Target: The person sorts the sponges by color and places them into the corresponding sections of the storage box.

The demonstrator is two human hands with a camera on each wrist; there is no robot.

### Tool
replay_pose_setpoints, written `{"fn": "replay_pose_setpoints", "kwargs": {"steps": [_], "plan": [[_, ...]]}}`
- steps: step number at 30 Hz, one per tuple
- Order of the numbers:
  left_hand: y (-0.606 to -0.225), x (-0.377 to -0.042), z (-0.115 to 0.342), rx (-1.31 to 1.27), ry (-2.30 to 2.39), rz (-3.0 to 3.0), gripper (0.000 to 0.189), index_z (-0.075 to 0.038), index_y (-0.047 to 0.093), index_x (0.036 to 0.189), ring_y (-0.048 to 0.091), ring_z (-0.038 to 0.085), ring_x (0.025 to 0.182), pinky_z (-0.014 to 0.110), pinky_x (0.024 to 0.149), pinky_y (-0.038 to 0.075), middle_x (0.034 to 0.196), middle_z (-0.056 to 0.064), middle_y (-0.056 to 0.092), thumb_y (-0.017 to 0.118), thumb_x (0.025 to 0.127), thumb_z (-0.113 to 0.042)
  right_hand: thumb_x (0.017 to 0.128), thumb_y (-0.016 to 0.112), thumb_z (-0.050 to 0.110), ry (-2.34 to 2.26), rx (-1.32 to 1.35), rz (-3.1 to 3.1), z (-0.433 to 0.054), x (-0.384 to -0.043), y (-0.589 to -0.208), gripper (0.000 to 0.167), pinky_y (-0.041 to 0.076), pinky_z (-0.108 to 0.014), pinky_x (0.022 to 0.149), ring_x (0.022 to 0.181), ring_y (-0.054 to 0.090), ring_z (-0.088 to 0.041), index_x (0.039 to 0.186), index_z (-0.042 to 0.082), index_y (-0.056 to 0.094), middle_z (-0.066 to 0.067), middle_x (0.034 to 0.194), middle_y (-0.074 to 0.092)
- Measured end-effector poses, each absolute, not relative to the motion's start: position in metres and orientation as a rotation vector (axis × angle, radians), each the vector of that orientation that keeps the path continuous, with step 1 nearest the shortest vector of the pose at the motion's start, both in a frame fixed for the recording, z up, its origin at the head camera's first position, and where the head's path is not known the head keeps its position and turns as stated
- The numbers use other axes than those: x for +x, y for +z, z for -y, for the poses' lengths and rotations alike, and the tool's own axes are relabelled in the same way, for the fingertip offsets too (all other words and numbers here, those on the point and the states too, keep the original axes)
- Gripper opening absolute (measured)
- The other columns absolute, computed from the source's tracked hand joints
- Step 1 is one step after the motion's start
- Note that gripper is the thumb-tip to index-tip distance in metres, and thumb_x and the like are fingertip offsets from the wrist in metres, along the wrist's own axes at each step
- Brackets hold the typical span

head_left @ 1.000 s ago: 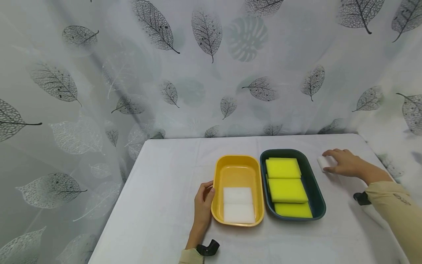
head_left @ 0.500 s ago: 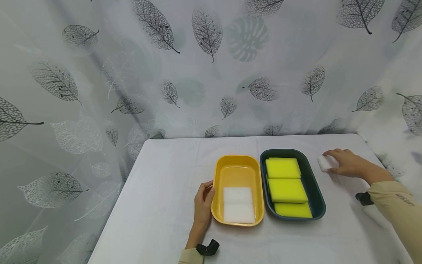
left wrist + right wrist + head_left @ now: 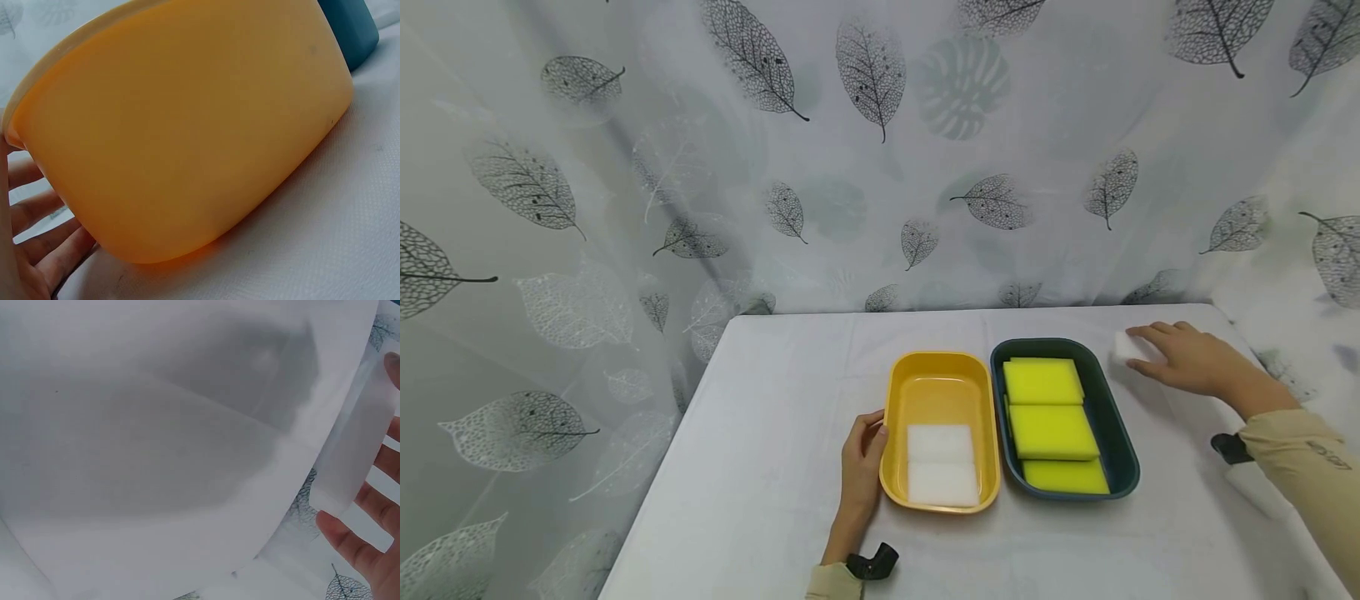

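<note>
My right hand (image 3: 1198, 360) pinches a white sponge (image 3: 1124, 347) at the table's far right. In the right wrist view the thumb lies at the lower end of the white sponge (image 3: 355, 440) and a fingertip at its upper end. Its shadow falls on the tablecloth. My left hand (image 3: 861, 458) rests against the outside of a yellow plastic basin (image 3: 895, 396), thumb and forefinger at its left rim. In the left wrist view several fingers (image 3: 47, 203) lie along the outer wall. Two white sponges (image 3: 942, 465) lie in the basin's near half.
Right of the yellow basin stands a dark green basin (image 3: 1120, 442) holding several yellow sponges (image 3: 1052, 432). Both stand on a white-covered table (image 3: 775, 400). Leaf-printed curtains (image 3: 880, 183) hang behind it and at the sides.
My right hand has lifted the white sponge slightly and shifted it a little left and toward the back. The left hand and both basins have kept their places.
</note>
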State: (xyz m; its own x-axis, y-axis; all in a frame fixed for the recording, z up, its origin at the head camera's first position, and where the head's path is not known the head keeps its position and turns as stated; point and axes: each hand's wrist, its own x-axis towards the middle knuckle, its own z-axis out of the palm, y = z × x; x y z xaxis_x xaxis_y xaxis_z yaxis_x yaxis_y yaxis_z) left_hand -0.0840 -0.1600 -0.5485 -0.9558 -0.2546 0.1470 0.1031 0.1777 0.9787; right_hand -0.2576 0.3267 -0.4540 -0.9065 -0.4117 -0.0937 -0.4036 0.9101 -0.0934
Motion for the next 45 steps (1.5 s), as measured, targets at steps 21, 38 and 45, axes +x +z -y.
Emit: {"fn": "replay_pose_setpoints", "kwargs": {"steps": [21, 38, 45], "plan": [[-0.548, -0.084, 0.161, 0.147, -1.869, 2.164, 0.026, -0.012, 0.067, 0.128, 0.067, 0.026, 0.126, 0.017, 0.1, 0.053, 0.133, 0.008, 0.069, 0.061, 0.106, -0.023, 0.099, 0.068, 0.047, -0.136, -0.78, -3.003, -0.287, -0.255, -0.419, 0.069, 0.045, -0.075, 0.101, 0.131, 0.05, -0.057, 0.149, 0.002, 0.052, -0.029, 0.148, 0.055], [-0.55, -0.084, 0.161, 0.13, -1.872, 2.162, 0.027, -0.012, 0.066, 0.129, 0.067, 0.027, 0.127, 0.017, 0.1, 0.053, 0.134, 0.009, 0.068, 0.061, 0.106, -0.025, 0.098, 0.068, 0.049, -0.147, -0.923, -3.035, -0.233, -0.244, -0.41, 0.067, 0.043, -0.075, 0.104, 0.128, 0.055, -0.048, 0.149, 0.009, 0.055, -0.021, 0.145, 0.06], [-0.549, -0.083, 0.161, 0.113, -1.867, 2.155, 0.027, -0.012, 0.067, 0.129, 0.067, 0.027, 0.125, 0.018, 0.099, 0.054, 0.133, 0.008, 0.069, 0.062, 0.106, -0.024, 0.098, 0.068, 0.05, -0.127, -1.02, -3.016, -0.208, -0.238, -0.411, 0.066, 0.046, -0.071, 0.103, 0.128, 0.056, -0.043, 0.149, 0.012, 0.056, -0.015, 0.144, 0.063]]}}
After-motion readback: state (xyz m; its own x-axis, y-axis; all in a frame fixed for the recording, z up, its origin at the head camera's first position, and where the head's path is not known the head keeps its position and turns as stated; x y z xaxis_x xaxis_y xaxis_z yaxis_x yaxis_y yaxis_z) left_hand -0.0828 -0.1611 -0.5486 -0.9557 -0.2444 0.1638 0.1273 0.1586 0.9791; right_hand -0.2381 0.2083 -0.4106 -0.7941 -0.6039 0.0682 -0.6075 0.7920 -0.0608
